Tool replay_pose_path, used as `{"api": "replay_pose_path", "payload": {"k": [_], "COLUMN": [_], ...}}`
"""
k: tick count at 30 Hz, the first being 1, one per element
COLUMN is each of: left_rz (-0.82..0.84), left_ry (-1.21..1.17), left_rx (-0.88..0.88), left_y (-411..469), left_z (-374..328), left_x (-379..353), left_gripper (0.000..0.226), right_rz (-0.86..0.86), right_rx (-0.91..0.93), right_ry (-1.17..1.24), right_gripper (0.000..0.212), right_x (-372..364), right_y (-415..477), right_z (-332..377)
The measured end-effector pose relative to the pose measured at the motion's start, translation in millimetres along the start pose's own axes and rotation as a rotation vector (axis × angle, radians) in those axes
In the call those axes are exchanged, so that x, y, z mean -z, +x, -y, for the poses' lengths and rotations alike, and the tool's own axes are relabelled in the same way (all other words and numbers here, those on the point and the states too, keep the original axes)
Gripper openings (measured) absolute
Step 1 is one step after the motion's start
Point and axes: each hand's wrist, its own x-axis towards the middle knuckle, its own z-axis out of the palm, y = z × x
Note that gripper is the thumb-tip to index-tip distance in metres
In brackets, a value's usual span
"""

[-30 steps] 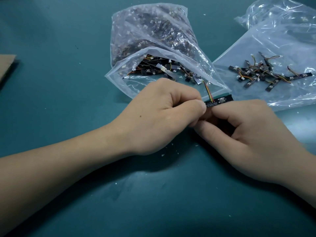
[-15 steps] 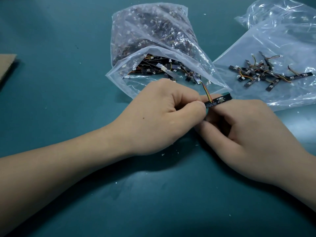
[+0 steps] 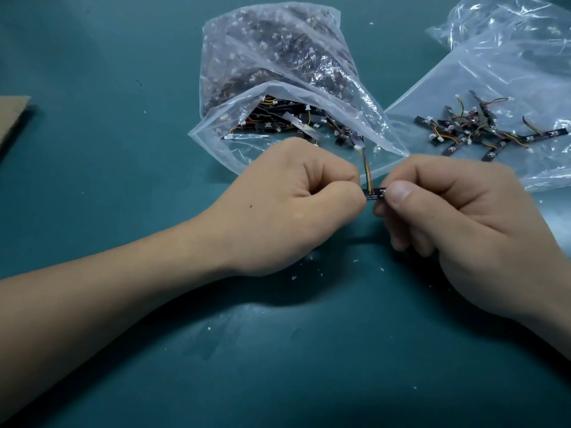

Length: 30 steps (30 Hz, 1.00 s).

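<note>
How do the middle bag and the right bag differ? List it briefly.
The middle bag bulges, crammed with wired boards; the right bag lies flat with only a small loose pile. The middle bag's mouth gapes toward the camera; the right bag's opening is not visible. Both are clear plastic on the teal table.

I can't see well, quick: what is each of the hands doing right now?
Left hand: closed, pinching one end of the small black circuit strip with coloured wires.
Right hand: closed, pinching its other end.

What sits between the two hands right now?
In the head view, a small black board, pinched by the left hand and right hand; its coloured wires lead toward the bag.
</note>
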Motion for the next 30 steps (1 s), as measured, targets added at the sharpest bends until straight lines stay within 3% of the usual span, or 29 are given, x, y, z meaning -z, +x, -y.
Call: {"api": "replay_pose_path", "payload": {"k": [17,24,30], "left_rz": [0.009,-0.031,-0.049], "left_ry": [0.089,0.016,0.092], "left_rx": [-0.019,-0.047,-0.034], "left_y": [-2.1,-3.0,-2.6], "left_z": [1.0,0.6,0.7], "left_x": [-0.8,0.5,-0.8], "left_gripper": [0.031,0.028,0.029], "right_rz": [0.006,-0.002,0.008], "right_rx": [-0.042,-0.037,-0.006], "right_ry": [0.006,0.053,-0.039], "right_gripper": [0.028,0.028,0.026], "right_x": [-0.6,0.0,0.2], "right_y": [1.7,1.4,0.6], "right_z": [0.4,1.0,1.2]}}
